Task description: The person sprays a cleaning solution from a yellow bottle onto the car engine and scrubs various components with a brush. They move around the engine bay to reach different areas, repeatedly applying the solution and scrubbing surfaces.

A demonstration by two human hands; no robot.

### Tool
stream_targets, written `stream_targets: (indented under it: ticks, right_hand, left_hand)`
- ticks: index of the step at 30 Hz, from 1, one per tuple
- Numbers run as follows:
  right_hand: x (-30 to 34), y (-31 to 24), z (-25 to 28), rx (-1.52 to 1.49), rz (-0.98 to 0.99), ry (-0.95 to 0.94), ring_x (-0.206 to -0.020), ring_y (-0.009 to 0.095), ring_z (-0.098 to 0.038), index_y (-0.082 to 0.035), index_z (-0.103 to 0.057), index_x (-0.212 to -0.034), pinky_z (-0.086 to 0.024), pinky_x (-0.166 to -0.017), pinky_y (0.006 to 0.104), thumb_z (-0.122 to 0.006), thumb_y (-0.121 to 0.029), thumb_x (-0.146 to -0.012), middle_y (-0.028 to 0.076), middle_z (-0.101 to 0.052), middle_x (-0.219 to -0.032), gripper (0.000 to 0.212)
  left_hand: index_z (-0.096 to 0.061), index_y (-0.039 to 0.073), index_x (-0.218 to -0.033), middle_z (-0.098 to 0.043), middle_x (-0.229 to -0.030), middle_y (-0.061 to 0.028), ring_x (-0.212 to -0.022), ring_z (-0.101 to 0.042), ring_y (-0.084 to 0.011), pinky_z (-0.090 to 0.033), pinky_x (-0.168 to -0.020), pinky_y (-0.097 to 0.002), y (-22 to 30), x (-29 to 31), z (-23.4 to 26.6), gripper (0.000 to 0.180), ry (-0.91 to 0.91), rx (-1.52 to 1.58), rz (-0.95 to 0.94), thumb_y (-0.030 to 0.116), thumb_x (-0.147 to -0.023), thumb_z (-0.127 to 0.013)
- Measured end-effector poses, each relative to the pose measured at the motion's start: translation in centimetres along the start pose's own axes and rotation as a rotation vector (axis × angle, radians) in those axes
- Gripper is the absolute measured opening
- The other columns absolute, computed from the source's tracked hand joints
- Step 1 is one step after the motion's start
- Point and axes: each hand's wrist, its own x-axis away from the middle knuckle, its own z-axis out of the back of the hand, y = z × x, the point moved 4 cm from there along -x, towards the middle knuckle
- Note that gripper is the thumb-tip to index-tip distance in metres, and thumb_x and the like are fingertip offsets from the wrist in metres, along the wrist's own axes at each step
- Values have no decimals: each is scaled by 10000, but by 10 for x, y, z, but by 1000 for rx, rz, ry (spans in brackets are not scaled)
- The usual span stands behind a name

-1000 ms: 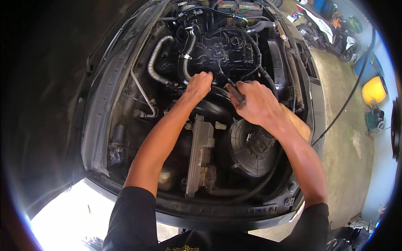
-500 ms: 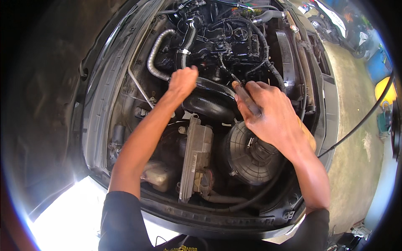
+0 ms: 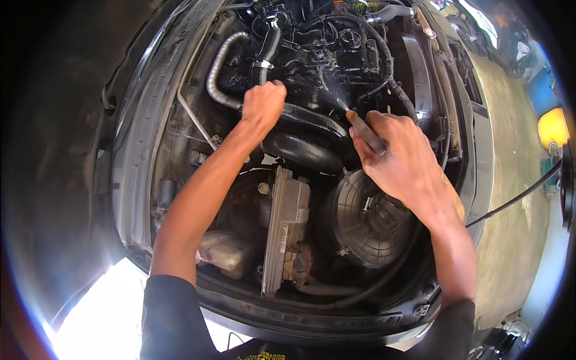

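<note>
My right hand (image 3: 405, 153) is wrapped round a spray gun (image 3: 366, 133), a dark tube with a brownish tip; its handle is mostly hidden by my palm. From the tip, a fine spray (image 3: 336, 95) fans up and left over the wet black engine (image 3: 327, 60). My left hand (image 3: 263, 107) is a closed fist at the black ribbed hose (image 3: 315, 120), just below a metal clamp (image 3: 263, 64). Its fingers face away, so what they hold, if anything, is hidden. A silvery flexible pipe (image 3: 217, 66) curves down to the left of that fist.
Below my hands lie a round black air-filter housing (image 3: 372, 225), an upright grey finned box (image 3: 282, 234) and a pale plastic reservoir (image 3: 225, 252). A black supply hose (image 3: 516, 197) runs off to the right. Beyond the fender are concrete floor (image 3: 510, 228) and a yellow container (image 3: 552, 128).
The spray gun and my right hand have shifted slightly right, and the tip now points more upward. My left fist stays at the ribbed hose. The whole view has moved a little.
</note>
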Motion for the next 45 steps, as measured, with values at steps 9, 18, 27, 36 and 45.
stream_targets:
  ticks: [9, 18, 27, 36, 45]
  right_hand:
    - [-7, -12, -5, 78, 80, 86, -826, 537, -656, 10, -729, -923, -512, -729, 572, -841, -219, -1041, 262, -683, -836, 281]
    - [-18, -13, -15, 112, -12, 34, -848, 505, -679, -12, -785, -988, -539, -778, 549, -873, -271, -1038, 252, -705, -847, 278]
    - [-9, -21, -3, 221, -49, 136, -1052, 493, -736, 9, -822, -1107, -587, -946, 561, -783, -306, -1066, 262, -800, -1014, 320]
    - [-8, -14, -6, 134, -89, 76, -1116, 477, -742, 23, -830, -1183, -586, -994, 548, -796, -301, -1060, 270, -811, -1073, 348]
    - [-18, -12, -9, 162, 15, 108, -1206, 454, -736, 15, -823, -1194, -579, -1043, 535, -811, -369, -1064, 260, -811, -1189, 406]
  left_hand:
    - [-770, -75, -1080, -819, -985, -318, -931, -837, -504, -689, -831, -593, 28, 6, -19, 159, -3, 284, -83, 22, -984, -688]
    - [-768, -141, -1212, -828, -969, -318, -878, -860, -456, -719, -767, -538, 43, 18, -27, 293, -12, 212, -51, -21, -954, -699]
    - [-771, -89, -1120, -851, -946, -259, -847, -875, -397, -719, -698, -464, -12, 24, -16, 181, 78, 19, -3, 26, -996, -705]
    - [-791, -101, -1105, -818, -1019, -339, -943, -844, -502, -702, -833, -585, 47, 8, -23, 198, -56, 317, -29, -12, -957, -695]
    - [-843, 27, -1233, -816, -1046, -291, -1033, -815, -484, -639, -914, -556, -76, 34, 51, 362, 191, 414, 79, 327, -1181, -645]
